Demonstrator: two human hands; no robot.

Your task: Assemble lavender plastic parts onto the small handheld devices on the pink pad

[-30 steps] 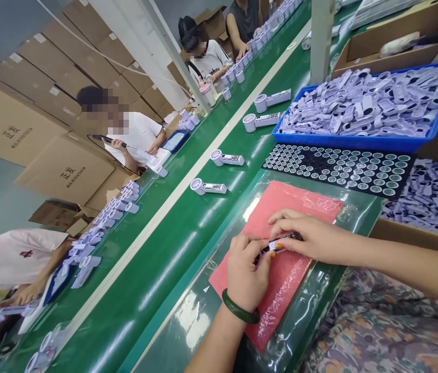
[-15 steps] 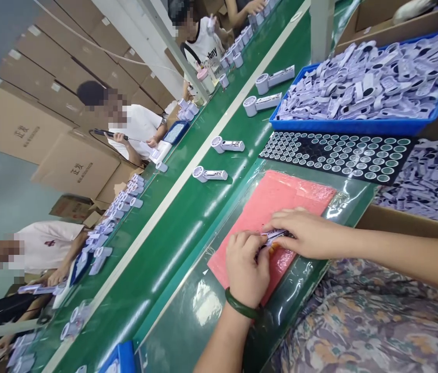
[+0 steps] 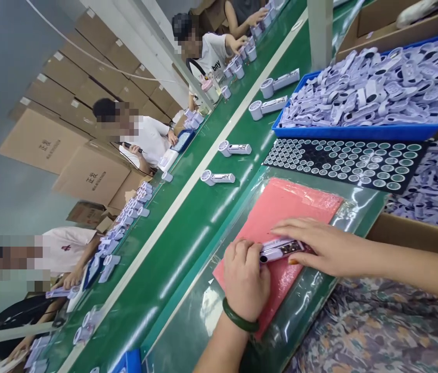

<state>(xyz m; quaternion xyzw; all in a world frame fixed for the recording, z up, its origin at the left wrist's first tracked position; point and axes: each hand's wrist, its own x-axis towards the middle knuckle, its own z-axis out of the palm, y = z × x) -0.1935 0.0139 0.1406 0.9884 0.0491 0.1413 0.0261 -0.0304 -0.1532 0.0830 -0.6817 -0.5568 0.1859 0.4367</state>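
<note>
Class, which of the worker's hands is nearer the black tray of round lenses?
Right. The right hand lies just below the black tray; the left hand sits farther down the pink mat.

Glossy lilac plastic handle (image 3: 281, 249) on matt pink foam mat (image 3: 281, 207), shiny green belt (image 3: 188, 217).

Bright, even overhead lighting. Glare streaks on the clear plastic sheet (image 3: 203, 305) at lower centre. Frame tilted; wide-angle stretching at edges.
</note>
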